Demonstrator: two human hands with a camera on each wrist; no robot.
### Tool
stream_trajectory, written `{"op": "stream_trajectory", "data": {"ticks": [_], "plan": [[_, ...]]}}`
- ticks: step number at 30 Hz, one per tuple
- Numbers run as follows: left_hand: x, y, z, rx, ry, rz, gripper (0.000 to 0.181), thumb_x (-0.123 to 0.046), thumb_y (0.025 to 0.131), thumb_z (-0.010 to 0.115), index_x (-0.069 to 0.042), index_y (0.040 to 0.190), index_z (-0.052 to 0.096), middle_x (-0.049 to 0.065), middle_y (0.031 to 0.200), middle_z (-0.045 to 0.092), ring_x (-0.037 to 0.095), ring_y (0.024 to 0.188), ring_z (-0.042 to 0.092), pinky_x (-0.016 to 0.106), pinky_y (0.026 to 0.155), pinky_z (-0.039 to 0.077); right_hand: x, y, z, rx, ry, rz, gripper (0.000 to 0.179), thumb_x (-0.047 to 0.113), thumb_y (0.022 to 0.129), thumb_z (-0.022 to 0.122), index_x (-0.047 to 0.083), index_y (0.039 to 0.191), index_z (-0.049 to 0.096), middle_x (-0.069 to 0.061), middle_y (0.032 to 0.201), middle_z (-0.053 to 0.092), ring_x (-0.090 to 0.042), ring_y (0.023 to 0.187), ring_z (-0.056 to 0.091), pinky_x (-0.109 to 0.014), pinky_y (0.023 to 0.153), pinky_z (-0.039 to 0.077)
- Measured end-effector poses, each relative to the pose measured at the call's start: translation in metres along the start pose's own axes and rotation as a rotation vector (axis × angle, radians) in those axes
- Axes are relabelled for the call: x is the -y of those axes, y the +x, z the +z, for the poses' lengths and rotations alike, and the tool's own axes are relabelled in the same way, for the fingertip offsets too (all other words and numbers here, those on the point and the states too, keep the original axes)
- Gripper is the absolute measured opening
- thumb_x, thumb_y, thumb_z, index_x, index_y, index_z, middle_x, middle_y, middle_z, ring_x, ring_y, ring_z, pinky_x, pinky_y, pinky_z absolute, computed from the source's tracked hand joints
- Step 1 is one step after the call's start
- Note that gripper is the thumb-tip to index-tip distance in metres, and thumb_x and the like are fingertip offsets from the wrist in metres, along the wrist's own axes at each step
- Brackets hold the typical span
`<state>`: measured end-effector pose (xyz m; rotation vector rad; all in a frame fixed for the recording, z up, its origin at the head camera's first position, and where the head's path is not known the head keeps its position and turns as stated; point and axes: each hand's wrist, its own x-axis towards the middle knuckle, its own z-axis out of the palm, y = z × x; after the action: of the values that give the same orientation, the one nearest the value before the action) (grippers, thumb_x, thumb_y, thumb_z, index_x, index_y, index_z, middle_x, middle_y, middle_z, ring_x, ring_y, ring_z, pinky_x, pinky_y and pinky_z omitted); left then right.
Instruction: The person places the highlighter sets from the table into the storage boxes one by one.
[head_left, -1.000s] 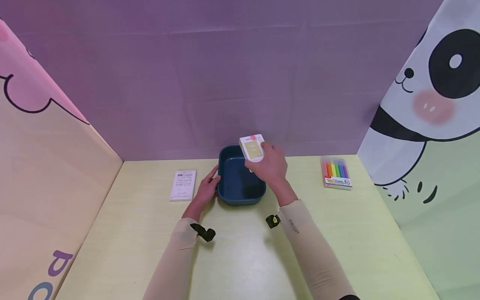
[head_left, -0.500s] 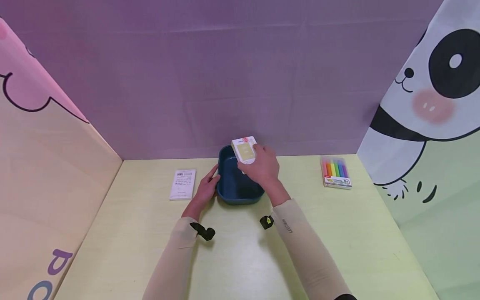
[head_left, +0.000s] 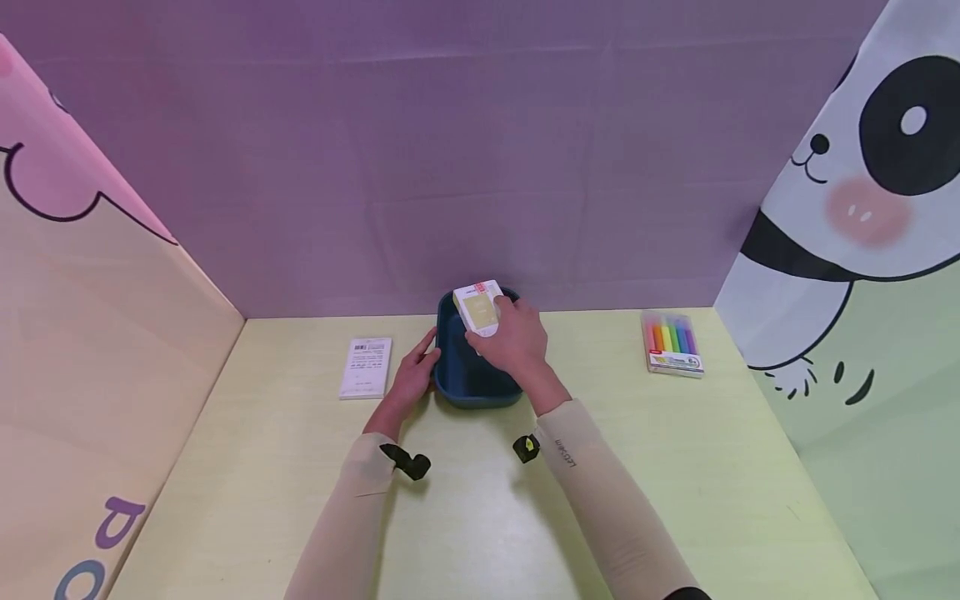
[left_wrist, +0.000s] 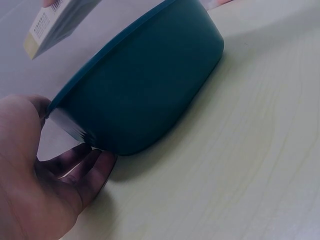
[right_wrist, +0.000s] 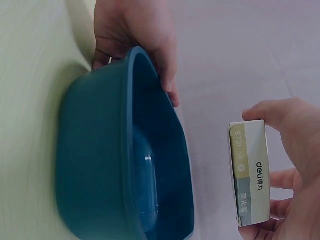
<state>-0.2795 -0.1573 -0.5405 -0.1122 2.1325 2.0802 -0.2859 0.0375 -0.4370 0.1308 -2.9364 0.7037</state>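
My right hand (head_left: 513, 337) holds a small white-and-gold highlighter box (head_left: 477, 308) tilted over the far part of a dark blue plastic basin (head_left: 480, 392). In the right wrist view, thumb and fingers pinch the highlighter box (right_wrist: 250, 172) by its ends, and "deli" shows on its side, apart from the basin (right_wrist: 95, 155). My left hand (head_left: 412, 377) grips the basin's left end. In the left wrist view, the left hand (left_wrist: 55, 175) has its thumb up at the rim and its other fingers bent against the lower wall of the basin (left_wrist: 145, 80).
A white printed pad or flat packet (head_left: 366, 368) lies left of the basin. A clear case of colored markers (head_left: 672, 344) lies at the right. Behind the pale wooden table (head_left: 465, 517) rises a purple cloth backdrop (head_left: 375, 167), with printed panels at both sides.
My right hand has carried the highlighter box left and lower, from over the basin's right side to over its far left part. The left hand stays at the basin.
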Motion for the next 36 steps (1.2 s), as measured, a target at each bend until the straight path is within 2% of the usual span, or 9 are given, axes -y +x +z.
{"op": "stream_trajectory", "data": {"ticks": [11,16,23,27,29,32,36], "plan": [[0.002,0.002,-0.001,-0.004,0.015,-0.005,0.048,-0.031,0.104,0.047,-0.037,0.15,0.036,0.013,0.138,0.051,0.023,0.096,0.06,0.028,0.07,0.051,-0.001,-0.001,0.009,0.009,-0.036,-0.004,0.077,0.059,0.078,0.069,0.012,0.136,0.048,-0.012,0.113,0.054,-0.025,0.099,0.048,-0.04,0.075,0.05],[0.0,0.001,-0.001,0.006,0.011,0.005,0.049,-0.03,0.104,0.046,-0.034,0.151,0.035,0.016,0.139,0.05,0.02,0.093,0.061,0.028,0.07,0.051,-0.003,-0.001,0.013,0.023,-0.054,-0.002,0.078,0.06,0.078,0.069,0.011,0.135,0.049,-0.013,0.114,0.054,-0.027,0.098,0.049,-0.041,0.074,0.05],[0.0,0.001,0.0,-0.003,0.022,-0.02,0.048,-0.031,0.104,0.046,-0.038,0.15,0.035,0.012,0.141,0.049,0.023,0.095,0.059,0.028,0.07,0.05,-0.007,-0.001,0.019,0.024,-0.066,-0.005,0.079,0.061,0.078,0.068,0.01,0.135,0.05,-0.013,0.112,0.055,-0.028,0.097,0.051,-0.04,0.074,0.05],[0.0,0.001,0.0,0.003,0.014,-0.014,0.048,-0.029,0.105,0.045,-0.036,0.151,0.034,0.014,0.141,0.049,0.022,0.093,0.06,0.027,0.069,0.051,-0.009,-0.001,0.02,0.038,-0.047,-0.014,0.081,0.061,0.077,0.069,0.009,0.135,0.049,-0.013,0.113,0.055,-0.028,0.097,0.051,-0.041,0.075,0.05],[0.0,0.001,0.001,0.009,0.004,-0.01,0.049,-0.028,0.105,0.045,-0.034,0.152,0.034,0.016,0.14,0.049,0.023,0.092,0.06,0.027,0.068,0.051,-0.01,-0.001,0.02,0.068,-0.043,-0.02,0.086,0.063,0.076,0.069,0.007,0.137,0.045,-0.014,0.119,0.052,-0.029,0.101,0.049,-0.042,0.08,0.049],[0.0,0.001,0.0,0.016,-0.004,-0.014,0.049,-0.028,0.105,0.044,-0.033,0.152,0.033,0.017,0.141,0.047,0.024,0.089,0.06,0.026,0.066,0.05,-0.012,-0.001,0.018,0.118,-0.033,-0.051,0.092,0.065,0.077,0.068,0.007,0.143,0.039,-0.018,0.136,0.042,-0.032,0.115,0.045,-0.046,0.091,0.045],[0.001,0.001,-0.002,0.015,-0.011,-0.014,0.05,-0.029,0.105,0.045,-0.031,0.153,0.032,0.018,0.142,0.045,0.026,0.09,0.059,0.025,0.064,0.049,-0.015,-0.001,0.011,0.146,-0.001,-0.117,0.082,0.056,0.086,0.065,0.004,0.144,0.039,-0.022,0.148,0.031,-0.039,0.125,0.041,-0.049,0.098,0.042]]}}
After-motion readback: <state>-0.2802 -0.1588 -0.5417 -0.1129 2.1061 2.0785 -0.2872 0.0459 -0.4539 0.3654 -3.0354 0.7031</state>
